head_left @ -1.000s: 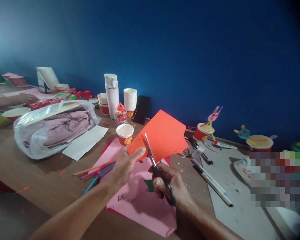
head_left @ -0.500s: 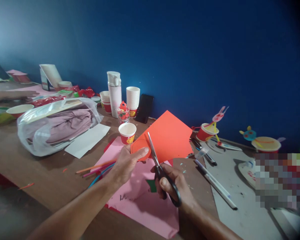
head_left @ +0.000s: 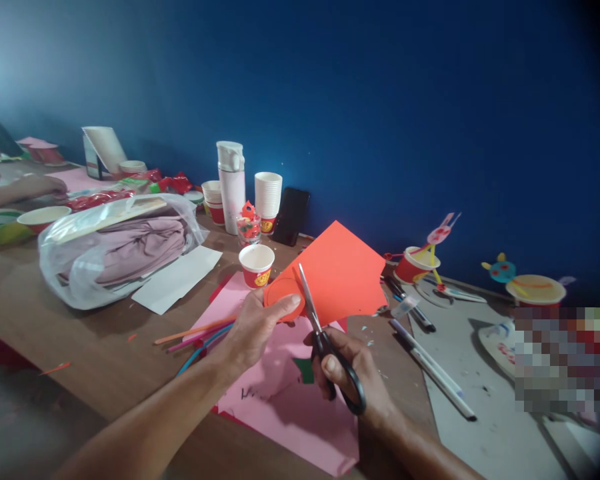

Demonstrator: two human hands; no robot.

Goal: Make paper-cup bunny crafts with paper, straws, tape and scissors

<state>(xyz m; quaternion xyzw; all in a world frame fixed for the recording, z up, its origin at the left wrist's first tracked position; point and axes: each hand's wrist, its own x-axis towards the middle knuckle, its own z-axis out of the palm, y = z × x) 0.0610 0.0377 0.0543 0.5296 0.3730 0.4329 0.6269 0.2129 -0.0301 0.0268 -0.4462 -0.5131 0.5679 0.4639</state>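
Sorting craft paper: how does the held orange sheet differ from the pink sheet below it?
The orange paper sheet is held up by the left hand, while the pink paper sheet lies flat. The orange is smaller than the pink, and only the pink shows black writing. Both are coloured paper.

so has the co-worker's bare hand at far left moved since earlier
Yes, the co-worker's bare hand has slid left: it now sits directly behind the wide white-and-red paper bowl, not to its right.

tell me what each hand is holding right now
Left hand: closed, holding orange paper.
Right hand: closed, holding black-handled scissors.
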